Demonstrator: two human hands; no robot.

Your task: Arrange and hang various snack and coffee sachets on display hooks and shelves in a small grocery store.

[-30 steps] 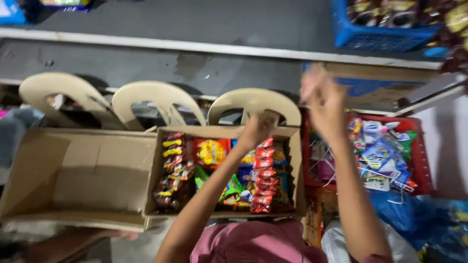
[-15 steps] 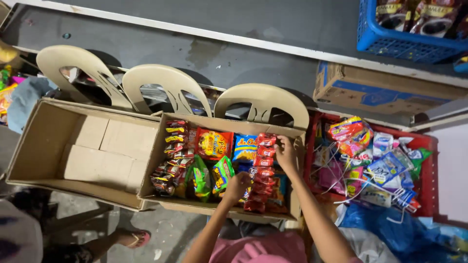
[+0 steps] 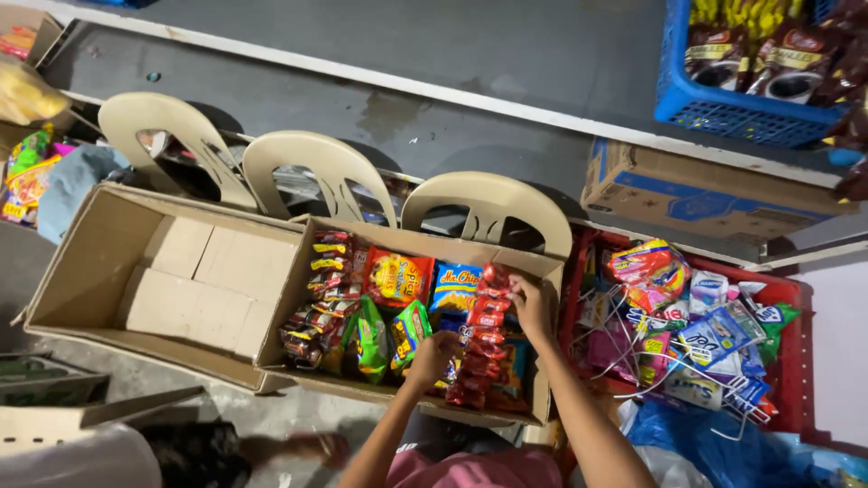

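Red snack packets [image 3: 479, 339] lie boxed under left hand [image 3: 432, 354] and right hand [image 3: 532, 305].

Three beige plastic chairs [image 3: 330, 172], two open cardboard boxes [image 3: 172, 271] (one holds snacks), one blue crate [image 3: 723, 113]

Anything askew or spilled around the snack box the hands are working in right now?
Nothing spilled. The snack box sits level on the chairs, packets packed inside. Left hand and right hand handle the red packet strip. The neighbouring empty box overhangs slightly, tilted.
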